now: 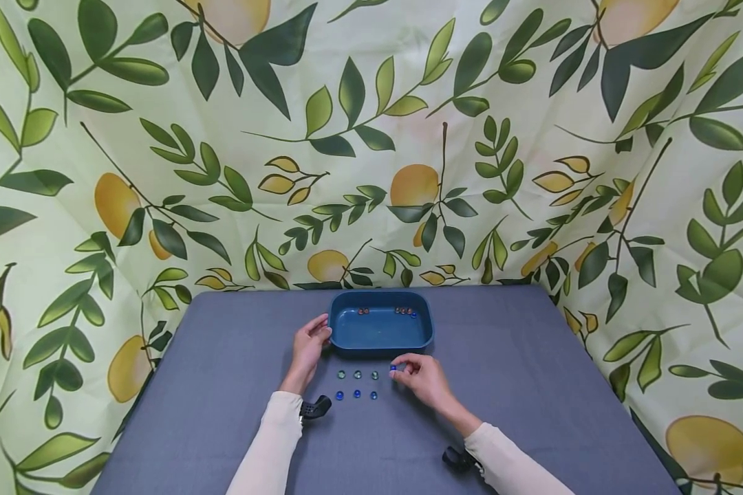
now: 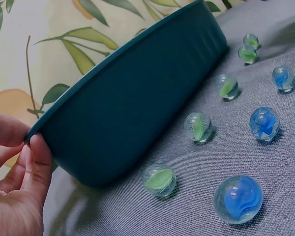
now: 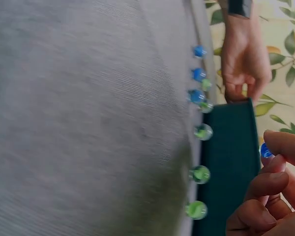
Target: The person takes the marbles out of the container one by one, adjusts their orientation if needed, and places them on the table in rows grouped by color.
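My left hand (image 1: pixel 309 347) pinches the left rim of a dark teal plastic bin (image 1: pixel 378 349) between thumb and fingers. Between the thumb and fingertips of my right hand (image 1: pixel 424 378) is a blue marble (image 3: pixel 266 150), lifted just in front of the bin's near right side. Several orange-brown marbles (image 1: pixel 403 311) lie inside along the far wall, with a blue marble (image 1: pixel 413 315) at the right end. In front of the bin stands a row of clear marbles with green swirls (image 2: pixel 198 127). Nearer to me runs a row of blue-swirled marbles (image 2: pixel 264 124).
A grey-blue cloth covers the table (image 1: pixel 235 385). Behind and on both sides hangs a leaf-and-fruit printed curtain (image 1: pixel 359 206), close to the table's far edge. Black wrist cameras (image 1: pixel 316 407) sit on both forearms.
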`<action>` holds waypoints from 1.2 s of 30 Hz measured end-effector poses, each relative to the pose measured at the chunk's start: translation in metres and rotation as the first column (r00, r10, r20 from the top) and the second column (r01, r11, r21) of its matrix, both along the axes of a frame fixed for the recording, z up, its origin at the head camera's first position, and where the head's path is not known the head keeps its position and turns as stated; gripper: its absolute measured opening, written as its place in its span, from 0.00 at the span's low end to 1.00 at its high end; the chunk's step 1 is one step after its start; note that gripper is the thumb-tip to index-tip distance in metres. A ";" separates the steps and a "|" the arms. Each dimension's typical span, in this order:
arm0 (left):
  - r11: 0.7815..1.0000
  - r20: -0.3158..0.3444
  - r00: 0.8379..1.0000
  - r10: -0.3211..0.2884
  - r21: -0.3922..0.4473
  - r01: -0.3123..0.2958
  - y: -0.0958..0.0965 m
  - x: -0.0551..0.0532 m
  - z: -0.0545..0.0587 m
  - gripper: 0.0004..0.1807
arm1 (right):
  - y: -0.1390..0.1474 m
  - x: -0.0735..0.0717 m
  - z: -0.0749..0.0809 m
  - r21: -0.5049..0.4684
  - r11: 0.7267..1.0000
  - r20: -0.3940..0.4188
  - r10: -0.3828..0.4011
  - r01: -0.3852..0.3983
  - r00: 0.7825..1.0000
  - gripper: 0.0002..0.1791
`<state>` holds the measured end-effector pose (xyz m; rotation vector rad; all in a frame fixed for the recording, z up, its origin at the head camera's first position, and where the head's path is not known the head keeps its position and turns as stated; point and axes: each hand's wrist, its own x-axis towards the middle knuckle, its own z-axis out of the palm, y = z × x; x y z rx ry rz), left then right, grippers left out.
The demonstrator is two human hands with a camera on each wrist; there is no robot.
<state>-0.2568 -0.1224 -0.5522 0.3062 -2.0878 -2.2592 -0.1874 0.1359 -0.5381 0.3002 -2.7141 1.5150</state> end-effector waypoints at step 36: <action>1.000 0.006 1.000 -0.010 0.003 0.010 0.000 0.002 0.004 0.23 | 0.002 0.013 -0.027 0.207 0.975 0.029 0.071 -0.076 0.997 0.05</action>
